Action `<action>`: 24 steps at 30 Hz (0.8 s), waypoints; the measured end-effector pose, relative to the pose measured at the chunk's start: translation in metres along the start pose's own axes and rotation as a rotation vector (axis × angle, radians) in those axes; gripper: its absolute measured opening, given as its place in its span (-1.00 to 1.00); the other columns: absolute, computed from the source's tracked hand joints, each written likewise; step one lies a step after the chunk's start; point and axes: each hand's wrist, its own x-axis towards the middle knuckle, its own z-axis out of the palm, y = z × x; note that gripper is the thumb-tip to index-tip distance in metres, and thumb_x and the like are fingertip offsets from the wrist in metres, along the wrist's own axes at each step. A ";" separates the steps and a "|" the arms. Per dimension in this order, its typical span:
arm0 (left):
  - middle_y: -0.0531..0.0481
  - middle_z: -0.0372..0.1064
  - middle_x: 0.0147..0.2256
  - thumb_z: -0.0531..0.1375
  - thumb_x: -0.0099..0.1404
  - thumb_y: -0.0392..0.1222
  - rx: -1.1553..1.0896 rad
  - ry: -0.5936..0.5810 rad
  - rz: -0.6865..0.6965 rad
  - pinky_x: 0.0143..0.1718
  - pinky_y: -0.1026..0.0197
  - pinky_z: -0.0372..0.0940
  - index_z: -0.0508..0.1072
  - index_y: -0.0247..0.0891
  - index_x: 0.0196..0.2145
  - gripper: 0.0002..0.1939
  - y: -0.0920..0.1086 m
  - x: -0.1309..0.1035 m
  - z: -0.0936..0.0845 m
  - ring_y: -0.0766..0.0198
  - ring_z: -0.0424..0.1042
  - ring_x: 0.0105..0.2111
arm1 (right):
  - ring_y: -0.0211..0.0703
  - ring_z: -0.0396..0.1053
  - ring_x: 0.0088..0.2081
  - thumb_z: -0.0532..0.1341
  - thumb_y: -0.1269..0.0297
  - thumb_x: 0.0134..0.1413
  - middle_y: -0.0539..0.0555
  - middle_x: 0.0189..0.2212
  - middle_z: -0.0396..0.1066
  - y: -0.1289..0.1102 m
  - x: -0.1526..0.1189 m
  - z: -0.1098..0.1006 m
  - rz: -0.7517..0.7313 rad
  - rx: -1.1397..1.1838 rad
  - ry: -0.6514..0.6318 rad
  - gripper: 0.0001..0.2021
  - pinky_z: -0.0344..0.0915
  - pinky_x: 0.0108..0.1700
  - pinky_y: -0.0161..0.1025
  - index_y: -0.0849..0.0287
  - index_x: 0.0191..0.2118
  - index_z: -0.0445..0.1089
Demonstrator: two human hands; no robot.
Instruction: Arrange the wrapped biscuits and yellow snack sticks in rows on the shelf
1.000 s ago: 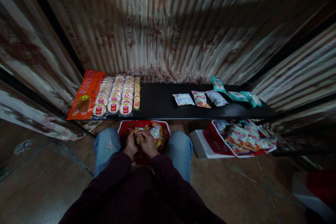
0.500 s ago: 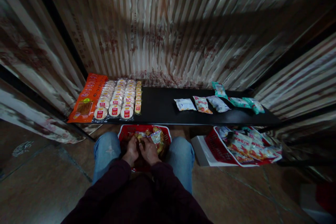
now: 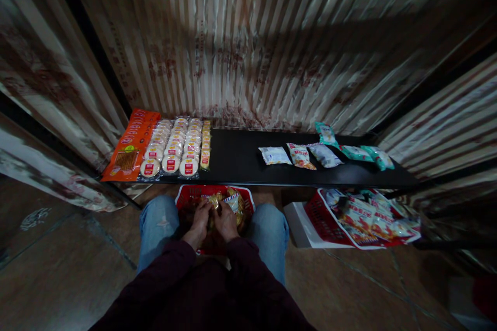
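My left hand (image 3: 199,221) and my right hand (image 3: 225,221) are close together over a red plastic basket (image 3: 248,193) between my knees. Between their fingertips is a small shiny yellow-gold snack packet (image 3: 215,199), and the fingers of both hands are closed about it. Other yellowish wrapped snacks (image 3: 244,207) lie in the basket, with a clear and white packet (image 3: 232,201) beside my right fingers. Shadow hides the lower part of the basket.
A black shelf (image 3: 236,158) spans in front. On its left lie an orange bag (image 3: 130,145), rows of round wrapped crackers (image 3: 171,163) and a yellow packet row (image 3: 205,158); white packets (image 3: 275,155) and green ones (image 3: 355,153) lie right. Another red basket (image 3: 330,222) holds snack bags.
My hands have risen slightly, and the yellow-gold packet now shows at their fingertips, above the other snacks. The things on the shelf have not moved.
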 end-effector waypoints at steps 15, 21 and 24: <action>0.00 0.46 -0.36 0.22 0.01 -0.59 0.119 -0.002 0.352 -0.02 0.26 0.21 0.48 -0.24 -0.40 -0.72 0.037 -0.014 0.023 0.29 0.43 -0.24 | -0.08 0.44 -0.15 0.16 0.07 0.05 0.07 -0.17 0.51 -0.014 0.029 -0.001 0.103 0.559 0.003 -0.65 0.34 -0.02 -0.13 0.10 -0.07 0.40; 0.00 0.48 -0.29 0.23 0.04 -0.54 0.220 -0.047 0.404 -0.01 0.26 0.23 0.51 -0.19 -0.35 -0.72 0.047 -0.022 0.029 0.25 0.42 -0.17 | -0.09 0.43 -0.12 0.12 0.07 0.10 0.11 -0.13 0.50 -0.028 0.040 -0.003 0.062 0.561 0.055 -0.62 0.34 -0.05 -0.18 0.13 -0.02 0.36; 0.01 0.48 -0.19 0.22 0.04 -0.56 0.273 -0.074 0.453 0.01 0.29 0.21 0.53 -0.16 -0.27 -0.63 0.049 -0.022 0.031 0.26 0.40 -0.12 | -0.10 0.44 -0.11 0.10 0.09 0.11 0.13 -0.10 0.48 -0.031 0.047 -0.002 0.029 0.551 0.071 -0.61 0.35 -0.05 -0.19 0.15 0.01 0.34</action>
